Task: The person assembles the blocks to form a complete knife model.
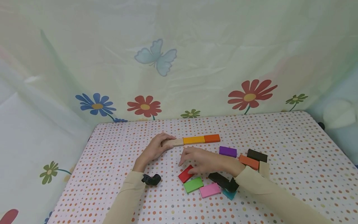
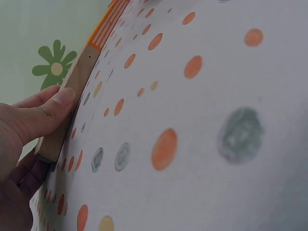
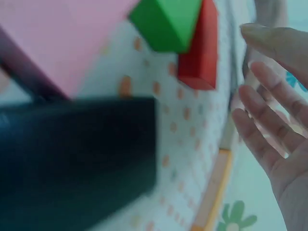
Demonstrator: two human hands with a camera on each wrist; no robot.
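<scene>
Three rectangular blocks lie end to end in a row: a plain wooden block [image 1: 176, 142], a yellow-orange block [image 1: 194, 140] and an orange block [image 1: 212, 138]. My left hand [image 1: 156, 146] holds the plain block at the row's left end, thumb on the near side in the left wrist view. My right hand [image 1: 201, 158] hovers over the table just in front of the row, holding nothing. Its fingers [image 3: 260, 103] are spread and gently bent in the right wrist view. Below it lies a red block [image 1: 184, 175], which the thumb overlaps in the head view.
Near the right hand lie a green block [image 1: 193, 185], a pink block [image 1: 210, 190] and a partly hidden teal block [image 1: 230, 194]. Farther right are purple [image 1: 227, 151], black [image 1: 257, 155], red-orange [image 1: 249, 162] and plain wooden [image 1: 264, 169] blocks. A patterned curtain [image 1: 195, 62] hangs behind the table.
</scene>
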